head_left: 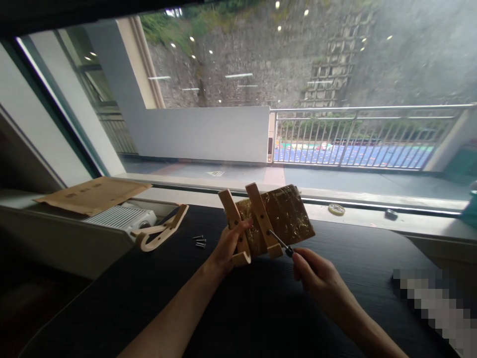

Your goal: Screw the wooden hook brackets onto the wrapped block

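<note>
L hand (228, 244) clamped on wooden hook (230, 206) w/ brown board (288, 214), fingertips mostly hidden; R hand (316, 268) gripping screwdriver (280, 239), handle mostly covered, tip at 2nd hook (259, 209).

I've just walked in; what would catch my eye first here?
Probably the shiny brown panel at the centre, with two pale wooden pieces lying across it, gripped by the left hand. Just right of it, the right hand holds a thin screwdriver to the right-hand piece. Outside, to the right, bright blue ground shows behind a metal railing.
</note>
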`<state>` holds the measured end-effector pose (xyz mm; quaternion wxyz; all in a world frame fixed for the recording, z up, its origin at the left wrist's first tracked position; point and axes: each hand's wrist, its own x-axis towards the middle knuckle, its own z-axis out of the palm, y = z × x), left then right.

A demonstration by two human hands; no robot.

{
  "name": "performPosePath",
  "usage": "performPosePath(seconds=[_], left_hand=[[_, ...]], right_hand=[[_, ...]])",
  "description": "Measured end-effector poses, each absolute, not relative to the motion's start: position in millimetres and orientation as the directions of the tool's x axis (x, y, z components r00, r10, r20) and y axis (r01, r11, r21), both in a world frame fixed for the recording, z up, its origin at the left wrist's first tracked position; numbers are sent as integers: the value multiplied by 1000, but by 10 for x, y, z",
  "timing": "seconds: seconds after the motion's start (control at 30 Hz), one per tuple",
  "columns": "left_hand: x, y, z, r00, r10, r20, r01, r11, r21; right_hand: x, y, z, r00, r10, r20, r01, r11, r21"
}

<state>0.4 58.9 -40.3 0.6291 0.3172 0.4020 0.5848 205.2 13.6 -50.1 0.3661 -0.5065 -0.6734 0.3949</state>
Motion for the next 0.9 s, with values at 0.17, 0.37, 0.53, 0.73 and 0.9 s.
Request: performPosePath(seconds=[0.17, 0.37, 0.53, 0.73, 0.9], left_hand=[[2, 580, -378, -28, 989, -146, -519, 111, 848], [35, 561, -393, -25, 990, -137, -536, 102, 838], [75, 559, -425, -66, 987, -148, -529, 92, 844], [111, 541, -412, -76, 985, -153, -546, 87, 833], [65, 546, -403, -99, 990, -98, -476, 40, 878]], right_hand=[[2018, 118, -588, -181, 978, 101, 456, 174, -873], [1962, 116, -725, -239, 970, 53, 432, 155, -889], [1893, 49, -702, -251, 968, 26, 460, 143, -876], [1799, 28, -695, -242, 970, 8, 439, 117, -891], [1908, 71, -575, -266, 964, 25, 528, 167, -833]])
